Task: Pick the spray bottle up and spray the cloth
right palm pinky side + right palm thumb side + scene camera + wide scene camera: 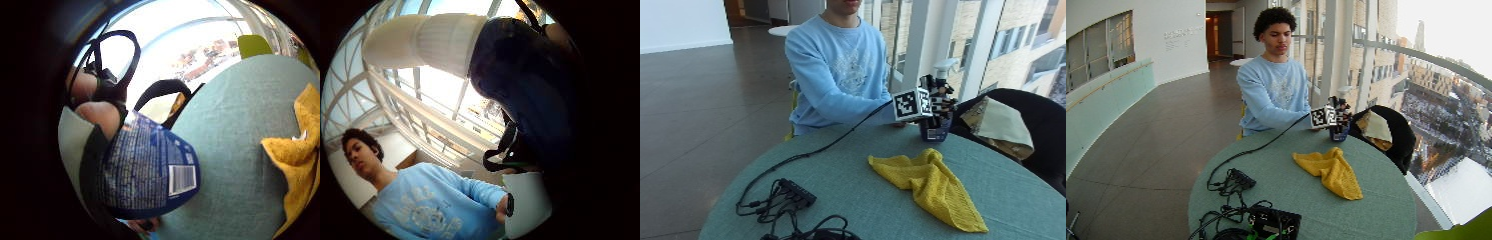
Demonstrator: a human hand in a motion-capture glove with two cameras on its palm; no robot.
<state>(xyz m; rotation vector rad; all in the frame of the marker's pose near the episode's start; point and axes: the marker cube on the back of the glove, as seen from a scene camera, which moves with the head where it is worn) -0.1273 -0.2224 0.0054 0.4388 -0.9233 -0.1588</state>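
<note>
A dark blue spray bottle (935, 129) with a white spray head (945, 65) stands upright at the far edge of the round green table (853, 165), its base at the tabletop. My gloved right hand (941, 102) grips the bottle around its upper body. In the palm views the blue label with a barcode (150, 170) and the white spray head (425, 42) fill much of the picture. A crumpled yellow cloth (929, 185) lies flat on the table in front of the bottle, apart from it; the cloth (295, 155) also shows beside the bottle in the little finger side view.
Black cables and a small black hub (796, 192) lie at the near left of the table. A black chair (1033, 130) with a beige bag (996, 125) draped on it stands just right of the bottle. Windows are behind.
</note>
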